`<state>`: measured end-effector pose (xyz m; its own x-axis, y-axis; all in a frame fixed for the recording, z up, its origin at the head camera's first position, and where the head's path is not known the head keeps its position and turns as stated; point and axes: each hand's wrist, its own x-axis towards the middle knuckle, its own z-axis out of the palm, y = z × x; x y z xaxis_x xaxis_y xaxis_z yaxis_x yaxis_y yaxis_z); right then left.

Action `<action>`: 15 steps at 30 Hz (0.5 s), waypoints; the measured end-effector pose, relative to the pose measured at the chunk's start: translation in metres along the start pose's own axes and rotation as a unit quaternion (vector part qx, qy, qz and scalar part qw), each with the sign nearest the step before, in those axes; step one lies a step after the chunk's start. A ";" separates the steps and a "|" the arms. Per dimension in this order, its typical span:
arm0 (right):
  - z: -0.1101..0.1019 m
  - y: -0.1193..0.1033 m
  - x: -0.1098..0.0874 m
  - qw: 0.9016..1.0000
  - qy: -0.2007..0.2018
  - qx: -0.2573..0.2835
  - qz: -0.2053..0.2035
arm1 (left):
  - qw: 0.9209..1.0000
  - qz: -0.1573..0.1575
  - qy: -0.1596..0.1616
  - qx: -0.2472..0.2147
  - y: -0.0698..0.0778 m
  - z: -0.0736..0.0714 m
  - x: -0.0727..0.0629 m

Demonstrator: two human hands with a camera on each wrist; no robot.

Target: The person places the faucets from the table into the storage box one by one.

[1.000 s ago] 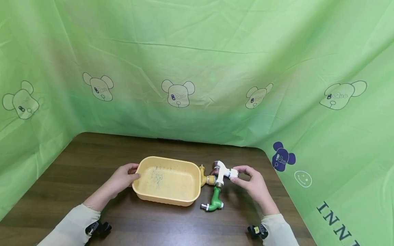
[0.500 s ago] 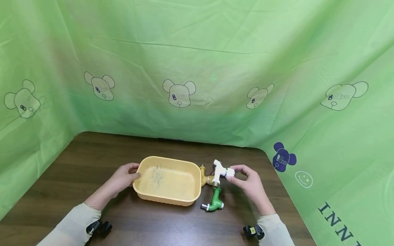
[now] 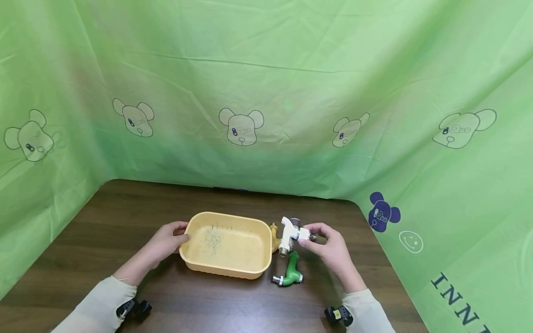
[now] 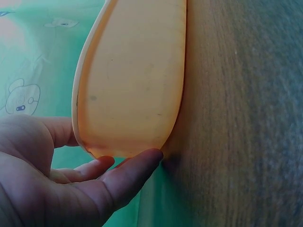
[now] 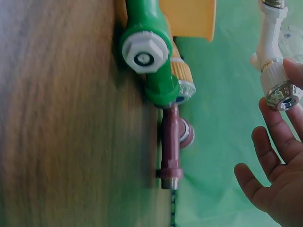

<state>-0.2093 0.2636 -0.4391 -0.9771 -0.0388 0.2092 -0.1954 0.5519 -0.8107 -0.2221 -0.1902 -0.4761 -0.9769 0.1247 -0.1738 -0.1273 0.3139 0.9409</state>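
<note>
- Cream sleeves (image 3: 97, 303), 1 black wrist cam (image 3: 135, 309) each, nearest.
- Green tap (image 3: 293, 271): on brown table (image 3: 208, 303), by tub's near R corner, chrome outlet pointing L.
- L hand (image 3: 166, 239): thumb + fingers pinching L end of yellow tub (image 3: 243, 245); tub upright on table, dark specks inside.
- R hand (image 3: 326, 245): thumb + fingertips pinching 1 end of white tap (image 3: 288, 237), held above table; 2 fingers spread, off it.
- Yellow tap (image 3: 275, 239): R of tub, partly hidden.
- Maroon tap (image 5: 171, 142): beyond green tap.
- Green curtain (image 3: 241, 55), bear prints, bkgd.
</note>
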 end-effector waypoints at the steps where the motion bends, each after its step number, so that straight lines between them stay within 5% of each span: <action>1: 0.001 -0.001 -0.001 1.000 -0.002 0.002 0.004 | 1.000 0.000 0.000 -0.001 0.000 0.000 0.000; 15: 0.020 -0.017 -0.001 0.998 -0.019 0.052 -0.001 | 1.000 0.005 -0.003 -0.003 0.000 0.000 0.000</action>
<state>-0.2070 0.2377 -0.4366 -0.9786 -0.0728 0.1924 -0.2041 0.4617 -0.8633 -0.2223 -0.1897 -0.4765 -0.9769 0.1335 -0.1668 -0.1193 0.3071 0.9442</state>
